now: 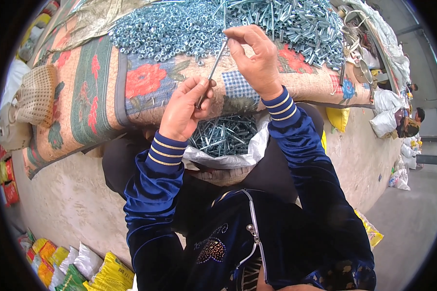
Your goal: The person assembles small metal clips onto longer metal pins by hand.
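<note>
A long, thin metal bolt [217, 62] slants upward between my two hands, over the near edge of the quilt-covered table. My left hand [185, 105] is closed round its thicker, darker lower end. At its upper tip, the thumb and forefinger of my right hand [256, 57] are pinched together; whether a small nut is between them is hidden. Below my hands, between my knees, a white sack [255, 153] holds many similar metal bolts [223, 136]. Ahead of my hands lies a heap of shiny nuts [153, 36], beside a heap of short metal tubes [303, 31].
A patterned quilt [99, 87] covers the work surface. A tan woven cap-like thing [38, 94] sits at its left edge. Cords and a round cup-like item [361, 72] lie at the right. Colourful sacks [109, 274] rest at lower left; people [417, 116] are far right.
</note>
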{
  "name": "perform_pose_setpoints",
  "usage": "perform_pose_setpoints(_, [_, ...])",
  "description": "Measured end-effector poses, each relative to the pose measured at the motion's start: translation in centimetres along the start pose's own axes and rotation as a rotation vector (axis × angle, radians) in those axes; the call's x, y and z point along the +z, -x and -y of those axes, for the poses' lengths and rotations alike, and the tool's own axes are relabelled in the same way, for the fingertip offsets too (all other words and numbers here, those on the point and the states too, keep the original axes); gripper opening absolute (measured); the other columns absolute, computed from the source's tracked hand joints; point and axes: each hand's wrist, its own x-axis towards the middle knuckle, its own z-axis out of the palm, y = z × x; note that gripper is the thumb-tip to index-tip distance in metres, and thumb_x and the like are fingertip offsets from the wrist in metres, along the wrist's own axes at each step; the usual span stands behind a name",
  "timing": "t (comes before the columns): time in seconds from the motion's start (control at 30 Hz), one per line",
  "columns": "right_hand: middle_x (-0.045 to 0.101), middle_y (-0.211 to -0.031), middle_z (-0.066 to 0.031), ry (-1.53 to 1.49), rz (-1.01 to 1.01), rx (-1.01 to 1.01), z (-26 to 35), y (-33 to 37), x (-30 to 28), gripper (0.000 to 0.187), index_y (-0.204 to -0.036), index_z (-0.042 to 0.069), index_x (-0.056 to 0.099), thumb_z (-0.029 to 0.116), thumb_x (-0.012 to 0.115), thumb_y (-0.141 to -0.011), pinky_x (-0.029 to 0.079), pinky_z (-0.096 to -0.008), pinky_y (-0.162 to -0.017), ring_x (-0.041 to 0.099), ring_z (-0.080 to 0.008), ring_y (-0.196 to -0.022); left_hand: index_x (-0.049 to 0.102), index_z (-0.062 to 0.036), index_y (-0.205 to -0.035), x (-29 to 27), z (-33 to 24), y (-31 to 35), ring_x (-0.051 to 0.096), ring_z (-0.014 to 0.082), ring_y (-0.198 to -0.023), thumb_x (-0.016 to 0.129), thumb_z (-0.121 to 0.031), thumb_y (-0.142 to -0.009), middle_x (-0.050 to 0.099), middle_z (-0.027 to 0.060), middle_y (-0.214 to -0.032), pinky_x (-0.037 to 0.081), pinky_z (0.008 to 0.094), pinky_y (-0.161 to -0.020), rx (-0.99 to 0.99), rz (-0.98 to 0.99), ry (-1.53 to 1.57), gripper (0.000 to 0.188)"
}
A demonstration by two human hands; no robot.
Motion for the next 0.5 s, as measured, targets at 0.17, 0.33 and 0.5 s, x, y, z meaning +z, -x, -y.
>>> perform_pose_setpoints(0.17, [0.064, -0.084, -0.0090, 0.019, -0.123, -0.087, -3.7, -0.3, 3.3, 0.011, -0.084, 0.007, 0.067, 0.010, 0.069, -0.074, 0.049, -0.0340, -0.071, 0.062, -0.0256, -0.078, 0.058, -0.0056, -0.098, -0.2, -0.2, -0.3, 0.050, 0.0064, -0.062, 0.057, -0.016, -0.092, 0.057, 0.0017, -0.080, 0.035, 0.0176, -0.048, 0.193, -0.144, 0.037, 0.012])
perform_pose_setpoints(0.33, [0.055, -0.073, -0.0062, 0.469, 0.079, -0.055, -3.8, 1.1, 6.3, 0.008, -0.075, 0.010, 0.068, 0.016, 0.067, -0.070, 0.043, -0.0408, -0.070, 0.053, -0.0280, -0.076, 0.058, -0.0076, -0.098, -0.5, -0.5, 0.0, 0.053, 0.0072, -0.066, 0.062, -0.012, -0.089, 0.058, 0.0016, -0.081, 0.039, 0.0189, -0.052, 0.295, -0.225, 0.038, 0.011])
perform_pose_setpoints(0.5, [0.064, -0.083, -0.0029, 0.189, 0.158, 0.180, -4.3, -0.2, 4.2, 0.009, -0.081, 0.007, 0.068, 0.015, 0.068, -0.077, 0.046, -0.0317, -0.063, 0.060, -0.0187, -0.073, 0.058, -0.0071, -0.097, -1.1, -0.4, 0.0, 0.054, 0.0073, -0.066, 0.062, -0.011, -0.089, 0.059, 0.0009, -0.081, 0.040, 0.0192, -0.053, 0.257, -0.192, -0.002, 0.010])
